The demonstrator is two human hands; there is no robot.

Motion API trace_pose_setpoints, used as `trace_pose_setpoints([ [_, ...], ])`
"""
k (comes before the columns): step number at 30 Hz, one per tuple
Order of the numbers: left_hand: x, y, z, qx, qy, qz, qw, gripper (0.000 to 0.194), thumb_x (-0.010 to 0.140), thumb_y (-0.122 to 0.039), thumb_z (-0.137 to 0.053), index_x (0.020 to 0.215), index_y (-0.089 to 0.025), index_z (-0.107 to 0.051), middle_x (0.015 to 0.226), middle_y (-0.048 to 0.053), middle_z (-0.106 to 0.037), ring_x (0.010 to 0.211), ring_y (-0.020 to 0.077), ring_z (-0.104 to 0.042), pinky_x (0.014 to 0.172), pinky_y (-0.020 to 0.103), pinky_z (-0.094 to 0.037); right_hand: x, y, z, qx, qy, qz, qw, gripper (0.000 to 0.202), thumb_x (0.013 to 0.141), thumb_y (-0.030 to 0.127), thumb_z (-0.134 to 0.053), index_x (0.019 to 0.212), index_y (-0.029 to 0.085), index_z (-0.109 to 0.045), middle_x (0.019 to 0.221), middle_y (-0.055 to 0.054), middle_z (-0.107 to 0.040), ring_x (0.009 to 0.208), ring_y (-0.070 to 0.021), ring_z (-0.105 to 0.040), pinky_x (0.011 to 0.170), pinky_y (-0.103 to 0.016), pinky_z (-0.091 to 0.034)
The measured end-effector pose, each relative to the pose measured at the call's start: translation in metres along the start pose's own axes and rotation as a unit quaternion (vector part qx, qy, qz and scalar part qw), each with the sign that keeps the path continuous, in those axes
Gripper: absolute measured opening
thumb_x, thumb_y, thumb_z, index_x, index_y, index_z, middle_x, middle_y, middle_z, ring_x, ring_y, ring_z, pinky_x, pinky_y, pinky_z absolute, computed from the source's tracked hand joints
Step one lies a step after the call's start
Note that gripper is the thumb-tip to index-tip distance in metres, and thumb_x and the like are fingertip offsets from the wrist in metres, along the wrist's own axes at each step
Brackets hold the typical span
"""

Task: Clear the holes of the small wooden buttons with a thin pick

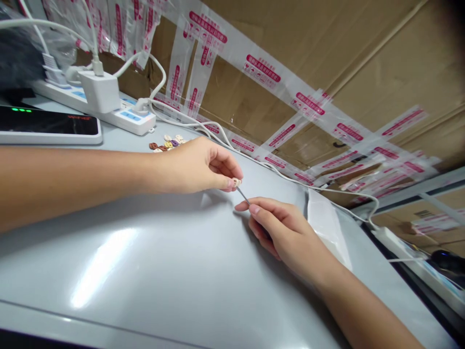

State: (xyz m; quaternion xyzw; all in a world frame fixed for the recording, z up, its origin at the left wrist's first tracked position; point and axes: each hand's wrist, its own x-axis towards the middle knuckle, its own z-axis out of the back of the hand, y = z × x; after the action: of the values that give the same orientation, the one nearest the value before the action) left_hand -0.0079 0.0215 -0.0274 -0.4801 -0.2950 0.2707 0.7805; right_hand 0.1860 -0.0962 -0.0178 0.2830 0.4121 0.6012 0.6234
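My left hand (198,165) pinches a small pale bead (236,182) between thumb and fingertips just above the grey table (156,271). My right hand (279,228) holds a thin needle (243,195) between thumb and forefinger, its tip pointing up-left into the bead. Both hands meet near the middle of the table. A small heap of coloured beads (166,143), brown, yellow, purple and white, lies behind my left hand.
A white power strip (125,116) with a charger block (100,92) and white cables runs along the back left. A flat black device (47,123) with green lights lies far left. Taped cardboard (327,58) forms the back wall. A clear plastic bag (327,225) lies right of my right hand.
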Motion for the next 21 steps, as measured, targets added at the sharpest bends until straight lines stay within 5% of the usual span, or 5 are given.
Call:
trace_pose_setpoints([
  [9, -0.004, -0.006, -0.005, 0.048, -0.008, -0.035, 0.998, 0.014, 0.077, -0.019, -0.073, 0.091, -0.021, -0.076, 0.085, -0.002, -0.078, 0.081, 0.0144, -0.075, 0.072, 0.023, -0.060, -0.002, -0.007, 0.002, -0.020, 0.009, 0.023, 0.999, 0.032, 0.101, 0.042, -0.049, 0.115, 0.021, -0.069, 0.060, 0.007, -0.042, 0.048, -0.0058, -0.035, 0.042, -0.022, -0.023],
  [21, -0.010, -0.011, -0.017, 0.080, -0.075, -0.082, 0.991, 0.009, 0.077, -0.014, -0.071, 0.083, -0.019, -0.076, 0.078, -0.003, -0.077, 0.074, 0.0140, -0.073, 0.068, 0.024, -0.061, -0.002, -0.014, -0.007, -0.112, -0.068, 0.060, 0.990, 0.036, 0.102, 0.044, -0.046, 0.127, 0.027, -0.066, 0.063, 0.005, -0.046, 0.052, -0.0094, -0.040, 0.048, -0.024, -0.033],
])
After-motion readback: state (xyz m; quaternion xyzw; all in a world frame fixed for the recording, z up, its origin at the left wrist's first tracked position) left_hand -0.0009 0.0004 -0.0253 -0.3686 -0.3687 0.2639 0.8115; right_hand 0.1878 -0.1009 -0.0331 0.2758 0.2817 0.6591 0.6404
